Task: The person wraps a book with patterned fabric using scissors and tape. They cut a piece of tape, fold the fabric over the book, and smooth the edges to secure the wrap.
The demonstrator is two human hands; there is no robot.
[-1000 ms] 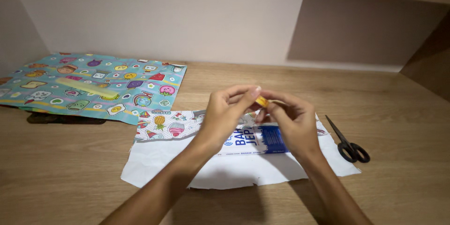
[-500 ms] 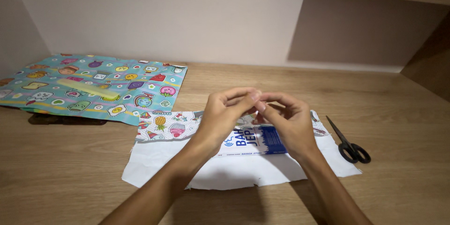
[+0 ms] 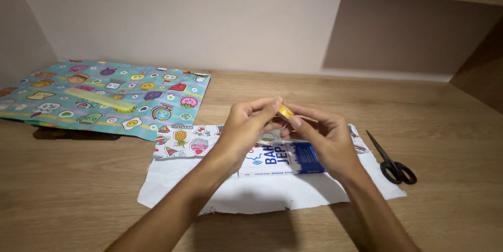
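Observation:
My left hand (image 3: 242, 131) and my right hand (image 3: 324, 137) meet above a blue and white book (image 3: 283, 158). Between their fingertips they pinch a small yellow roll of tape (image 3: 285, 112). The book lies on a cut sheet of wrapping paper (image 3: 251, 191), white side up, with its printed far edge folded toward the book. Both hands hover just over the book without touching it.
A larger turquoise sheet of patterned wrapping paper (image 3: 105, 97) lies at the back left, with a dark flat object (image 3: 73, 134) under its near edge. Black scissors (image 3: 393, 162) rest on the wooden desk (image 3: 450, 215) to the right. A wall and a shelf rise behind.
The yellow tape roll, hidden between my fingers half a second ago, shows again at my fingertips. My hands stay in the same place over the book.

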